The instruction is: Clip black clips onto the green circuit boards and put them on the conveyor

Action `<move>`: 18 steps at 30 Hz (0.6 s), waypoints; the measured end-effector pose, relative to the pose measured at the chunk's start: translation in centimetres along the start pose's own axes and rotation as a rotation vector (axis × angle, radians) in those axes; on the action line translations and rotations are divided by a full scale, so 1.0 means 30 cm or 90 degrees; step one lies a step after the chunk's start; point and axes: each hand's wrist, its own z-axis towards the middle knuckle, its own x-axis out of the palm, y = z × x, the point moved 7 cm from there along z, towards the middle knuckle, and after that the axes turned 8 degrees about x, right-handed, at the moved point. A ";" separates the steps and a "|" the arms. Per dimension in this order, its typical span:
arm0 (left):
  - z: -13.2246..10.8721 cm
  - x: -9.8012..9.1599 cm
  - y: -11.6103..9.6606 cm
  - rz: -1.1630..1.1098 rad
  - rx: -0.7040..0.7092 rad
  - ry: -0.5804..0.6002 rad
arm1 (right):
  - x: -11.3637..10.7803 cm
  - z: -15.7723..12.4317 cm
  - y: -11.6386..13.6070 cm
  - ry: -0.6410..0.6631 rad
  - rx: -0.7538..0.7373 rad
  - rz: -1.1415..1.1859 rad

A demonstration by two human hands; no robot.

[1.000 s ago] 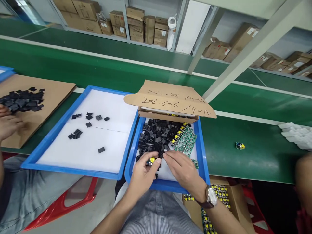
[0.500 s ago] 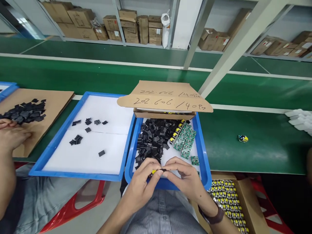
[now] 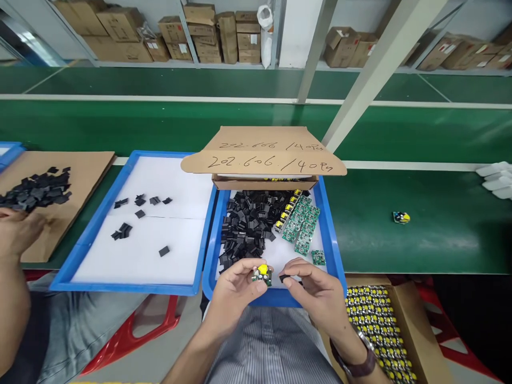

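Observation:
My left hand [image 3: 236,290] pinches a small green circuit board with a yellow part [image 3: 262,273] over the near edge of the right blue tray [image 3: 331,246]. My right hand [image 3: 318,290] pinches a small black piece [image 3: 284,278] just right of the board, a little apart from it. In the tray lie a heap of black pieces [image 3: 248,226] and several green circuit boards [image 3: 301,224].
A cardboard box with handwritten flaps [image 3: 264,157] stands at the tray's far end. A second blue tray [image 3: 100,226] at left holds scattered black pieces. A box of yellow-topped boards [image 3: 380,333] sits at my lower right. Another person's hand [image 3: 18,232] rests by a cardboard sheet with black pieces.
Both hands drew back from the black heap toward me. They met half a second ago and now stand slightly apart, with the board turned up in my left fingers.

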 end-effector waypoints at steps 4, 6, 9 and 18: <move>0.006 0.000 0.023 -0.170 -0.058 -0.061 | 0.009 -0.001 -0.003 -0.006 0.014 0.035; 0.004 0.013 0.038 -0.238 -0.095 -0.067 | 0.011 -0.003 -0.005 -0.028 0.005 0.046; 0.000 0.028 0.055 -0.287 -0.133 -0.067 | 0.018 -0.002 -0.012 -0.047 0.002 0.045; 0.001 0.040 0.063 -0.320 -0.142 -0.058 | 0.032 0.017 -0.015 -0.059 0.026 0.057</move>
